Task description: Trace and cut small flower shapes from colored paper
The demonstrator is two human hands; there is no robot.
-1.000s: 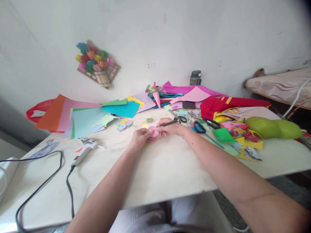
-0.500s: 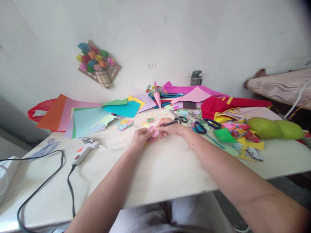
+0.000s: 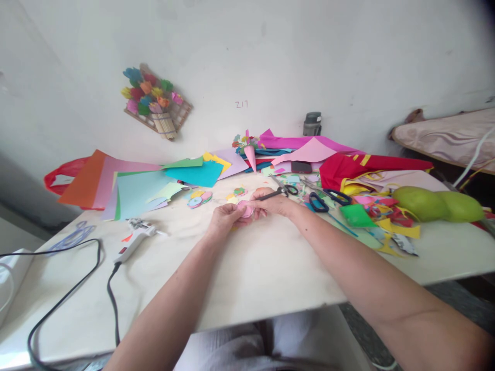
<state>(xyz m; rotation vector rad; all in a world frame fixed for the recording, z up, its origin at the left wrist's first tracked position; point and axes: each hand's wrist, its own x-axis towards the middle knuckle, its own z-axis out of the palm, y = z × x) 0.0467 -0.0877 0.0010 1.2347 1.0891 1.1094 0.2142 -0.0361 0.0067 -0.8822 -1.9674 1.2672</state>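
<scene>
At the middle of the cream-coloured table, the left hand has its grip almost closed, pinching a small pale-pink round paper piece. The right hand is curled around a slim black rod-like tool (its kind I cannot tell), fingertips at the paper's right edge. Thin paper probably creases easily, so a light pinch near the rim and small, steady finger movements would serve best. Counted, largest first: one multicoloured flower bouquet on the wall; apparently two rounded light-green fruits; one white glue gun; one dark-lidded bottle; one pink paper cone; one pink piece in hand. Overlapping pastel paper cutouts defeat counting.
</scene>
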